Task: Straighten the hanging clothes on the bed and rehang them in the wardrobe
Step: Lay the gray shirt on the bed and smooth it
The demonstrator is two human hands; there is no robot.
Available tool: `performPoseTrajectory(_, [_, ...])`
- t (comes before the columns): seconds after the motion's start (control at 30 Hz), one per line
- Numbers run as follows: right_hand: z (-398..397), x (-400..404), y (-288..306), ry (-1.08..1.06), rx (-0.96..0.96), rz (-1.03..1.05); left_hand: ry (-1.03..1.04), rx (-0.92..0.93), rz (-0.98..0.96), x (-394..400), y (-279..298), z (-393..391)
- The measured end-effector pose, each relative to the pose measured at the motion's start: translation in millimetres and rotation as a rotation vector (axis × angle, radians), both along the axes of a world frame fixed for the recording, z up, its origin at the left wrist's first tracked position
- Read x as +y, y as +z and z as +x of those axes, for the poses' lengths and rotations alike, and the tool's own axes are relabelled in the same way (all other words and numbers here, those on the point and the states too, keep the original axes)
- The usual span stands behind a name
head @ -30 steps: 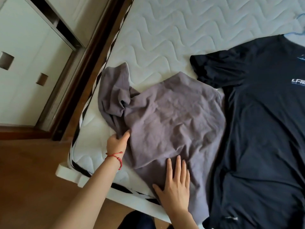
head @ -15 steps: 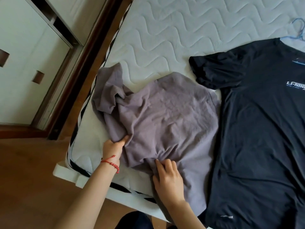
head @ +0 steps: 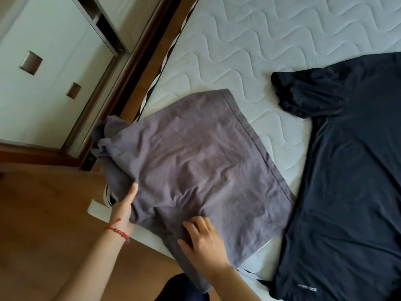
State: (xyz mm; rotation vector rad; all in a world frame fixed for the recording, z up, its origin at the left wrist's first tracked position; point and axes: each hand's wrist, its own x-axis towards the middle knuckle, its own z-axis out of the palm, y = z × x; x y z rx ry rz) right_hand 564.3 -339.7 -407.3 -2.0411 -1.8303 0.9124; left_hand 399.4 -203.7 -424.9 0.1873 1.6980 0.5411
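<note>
A crumpled grey-purple garment (head: 195, 161) lies on the near left corner of the white quilted mattress (head: 249, 40), one end spilling over the bed's edge. My left hand (head: 124, 205), red bead bracelet at the wrist, grips the garment's left edge, with the thumb on top of the cloth. My right hand (head: 204, 240) has curled fingers that pinch the cloth near the near edge. A black T-shirt (head: 351, 170) lies spread flat on the right, next to the grey garment.
A white wardrobe (head: 43, 83) with square recessed handles stands at the left, past a dark wooden bed frame rail (head: 138, 68). Wooden floor (head: 39, 213) lies below the bed's corner. A dark trouser leg shows at the bottom edge.
The grey garment has been pulled and turned toward the bed's corner; it now lies flatter, with a hemmed edge showing along its right. Both hands shifted with it, and the view swung right.
</note>
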Motion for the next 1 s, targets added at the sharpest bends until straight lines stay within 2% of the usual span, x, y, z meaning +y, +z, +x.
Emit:
performPoseTrajectory(0.03, [3, -7, 1, 0.029, -0.037, -0.021, 0.024, -0.09, -0.025, -7, 0, 6])
performPoseTrajectory(0.1, [4, -17, 3, 0.077, -0.116, -0.052, 0.029, -0.067, -0.011, -16, -2, 18])
performPoseTrajectory(0.23, [2, -14, 5, 0.042, -0.223, -0.044, -0.126, 0.408, 0.1, -15, 10, 40])
performPoseTrajectory(0.3, [5, -7, 12, 0.001, -0.211, -0.049, -0.178, 0.507, 0.177, -13, 25, 54])
performPoseTrajectory(0.37, [12, -3, 23, -0.066, -0.163, -0.035, -0.187, 0.514, 0.256, -10, 45, 69])
performPoseTrajectory(0.53, [58, -7, 53, -0.346, 0.045, 0.049, -0.202, 0.358, 0.415, 2, 95, 102])
performPoseTrajectory(0.73, [140, -1, 89, -0.536, 0.273, 0.153, -0.346, 0.178, 0.682, 19, 137, 177])
performPoseTrajectory(0.87, [197, 3, 87, -0.75, 0.393, 0.095, -0.663, 0.067, 0.789, 42, 146, 243])
performPoseTrajectory(1.0, [248, 4, 65, -0.995, 0.582, -0.1, -1.037, -0.149, 0.777, 56, 132, 308])
